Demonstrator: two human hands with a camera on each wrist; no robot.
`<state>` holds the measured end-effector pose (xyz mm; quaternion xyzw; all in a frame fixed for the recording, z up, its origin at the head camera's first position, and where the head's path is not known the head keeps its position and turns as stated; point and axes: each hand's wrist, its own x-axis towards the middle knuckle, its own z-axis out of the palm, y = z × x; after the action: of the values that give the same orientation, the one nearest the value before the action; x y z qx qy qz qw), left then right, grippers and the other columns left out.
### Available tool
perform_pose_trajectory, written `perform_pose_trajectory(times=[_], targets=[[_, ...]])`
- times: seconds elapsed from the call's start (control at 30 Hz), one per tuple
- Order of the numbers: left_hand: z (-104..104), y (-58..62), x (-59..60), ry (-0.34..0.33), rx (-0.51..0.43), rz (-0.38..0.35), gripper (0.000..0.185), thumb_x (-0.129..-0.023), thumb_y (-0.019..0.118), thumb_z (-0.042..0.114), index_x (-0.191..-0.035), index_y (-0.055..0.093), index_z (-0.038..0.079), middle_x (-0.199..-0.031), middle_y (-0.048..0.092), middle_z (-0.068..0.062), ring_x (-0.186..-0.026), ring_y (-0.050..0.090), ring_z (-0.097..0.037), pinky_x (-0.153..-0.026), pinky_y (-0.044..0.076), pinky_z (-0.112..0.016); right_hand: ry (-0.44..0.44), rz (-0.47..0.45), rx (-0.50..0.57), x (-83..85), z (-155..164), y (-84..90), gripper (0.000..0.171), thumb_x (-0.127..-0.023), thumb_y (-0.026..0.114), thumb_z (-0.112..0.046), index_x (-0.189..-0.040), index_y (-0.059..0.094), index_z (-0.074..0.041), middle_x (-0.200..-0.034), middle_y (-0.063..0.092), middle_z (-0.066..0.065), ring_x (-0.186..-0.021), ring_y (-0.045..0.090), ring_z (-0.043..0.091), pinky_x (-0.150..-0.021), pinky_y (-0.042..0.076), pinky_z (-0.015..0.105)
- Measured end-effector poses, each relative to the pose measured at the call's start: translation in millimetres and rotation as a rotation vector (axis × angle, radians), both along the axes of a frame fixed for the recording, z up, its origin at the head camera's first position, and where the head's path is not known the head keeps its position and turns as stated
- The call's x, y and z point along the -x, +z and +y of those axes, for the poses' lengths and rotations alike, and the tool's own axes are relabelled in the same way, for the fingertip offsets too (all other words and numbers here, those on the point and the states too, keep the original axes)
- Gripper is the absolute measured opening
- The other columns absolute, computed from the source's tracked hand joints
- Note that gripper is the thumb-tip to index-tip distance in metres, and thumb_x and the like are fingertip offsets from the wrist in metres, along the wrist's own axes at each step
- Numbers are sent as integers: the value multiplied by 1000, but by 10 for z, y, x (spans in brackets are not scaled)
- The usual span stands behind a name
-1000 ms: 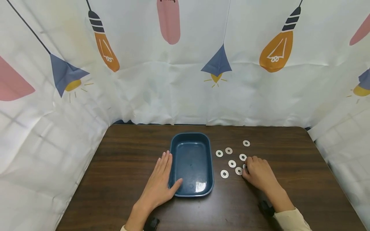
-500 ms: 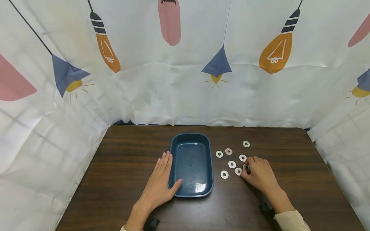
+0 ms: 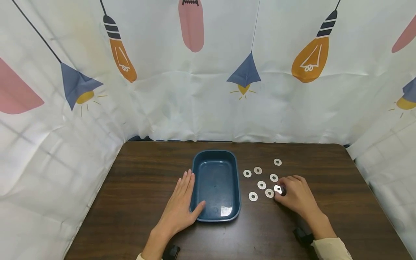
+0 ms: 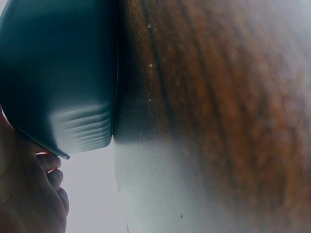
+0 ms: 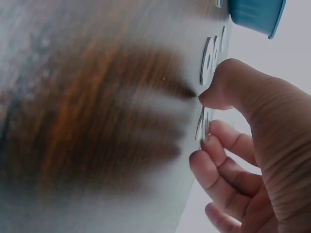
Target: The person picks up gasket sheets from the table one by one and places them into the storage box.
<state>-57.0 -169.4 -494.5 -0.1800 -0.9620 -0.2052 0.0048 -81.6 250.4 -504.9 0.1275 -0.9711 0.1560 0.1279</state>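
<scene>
As left wrist, unlike head, shows, tray [image 4: 82,126] ribbed; left hand [image 3: 177,206] outstretched; right hand [image 3: 297,195] apparently pinching washer [image 3: 276,188]

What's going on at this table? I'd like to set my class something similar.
Two bare hands are at work. The left hand rests against the left side of a blue tray. The right hand pinches one ring-shaped washer between thumb and fingers; whether it's off the table is unclear. Seven other washers lie right of the tray.
</scene>
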Motion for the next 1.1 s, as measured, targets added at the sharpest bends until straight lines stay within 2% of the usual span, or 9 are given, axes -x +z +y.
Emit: perform_pose_trajectory(times=[0.1, 0.2, 0.33, 0.43, 0.57, 0.7, 0.93, 1.0, 1.1], targets=[[1, -3, 0, 2, 1, 5, 98, -101, 62, 55, -170, 13, 8, -181, -1, -1, -169, 4, -23, -138, 13, -48, 12, 7, -4, -8, 5, -8, 24, -71, 85, -20, -88, 73, -9, -80, 72, 1, -77, 66, 22, -109, 46, 60], [-1, -13, -6, 5, -3, 14, 97, -101, 62, 54, -170, 14, 7, -181, 1, -2, -169, 6, -24, -139, 5, -40, 35, 46, -1, -15, -8, -16, 23, -71, 85, -20, -88, 74, -9, -83, 75, 3, -80, 70, 23, -109, 47, 59], [-7, -39, -17, -2, -4, 40, 95, -102, 61, 54, -170, 16, 6, -181, 5, -6, -169, 10, -26, -135, -11, -23, 70, 135, 28, -14, -37, -5, 21, -69, 84, -18, -85, 74, -8, -82, 75, 3, -80, 70, 25, -99, 51, 53], [-8, -47, -21, -7, -3, 41, 95, -102, 61, 54, -170, 15, 6, -181, 5, -6, -169, 9, -26, -132, -15, -19, 96, 189, 53, -7, -65, 12, 21, -68, 84, -16, -85, 74, -7, -81, 73, 3, -81, 68, 27, -90, 51, 49], [1, -35, -10, -6, 1, 29, 96, -102, 61, 54, -171, 12, 8, -181, 2, -3, -169, 6, -24, -134, -12, -23, 125, 224, 59, 3, -101, 51, 22, -68, 84, -16, -85, 74, -7, -82, 73, 4, -81, 67, 27, -88, 51, 48], [6, -28, 0, -2, -3, 21, 97, -101, 62, 55, -171, 12, 8, -181, 7, -6, -169, 5, -22, -137, -7, -29, 136, 239, 52, 9, -129, 86, 23, -68, 84, -17, -87, 74, -7, -83, 73, 4, -80, 67, 25, -89, 51, 48], [5, -29, 5, -1, 16, 16, 98, -101, 62, 55, -171, 12, 8, -181, 8, -8, -169, 6, -24, -137, 16, -51, 140, 229, 43, 12, -177, 131, 22, -70, 83, -17, -89, 74, -8, -85, 73, 3, -81, 69, 24, -86, 54, 48], [6, -26, 9, -1, 16, 10, 98, -101, 61, 55, -171, 11, 9, -181, 7, -7, -169, 4, -22, -138, 13, -48, 134, 222, 47, 13, -188, 140, 22, -70, 83, -16, -89, 75, -8, -85, 73, 3, -80, 68, 22, -81, 56, 47], [1, -19, 15, 1, 10, 5, 98, -101, 61, 56, -171, 10, 9, -181, 8, -7, -169, 4, -21, -139, 2, -37, 135, 205, 56, 13, -208, 154, 23, -71, 84, -15, -91, 75, -10, -88, 73, 2, -81, 69, 22, -75, 58, 46]])
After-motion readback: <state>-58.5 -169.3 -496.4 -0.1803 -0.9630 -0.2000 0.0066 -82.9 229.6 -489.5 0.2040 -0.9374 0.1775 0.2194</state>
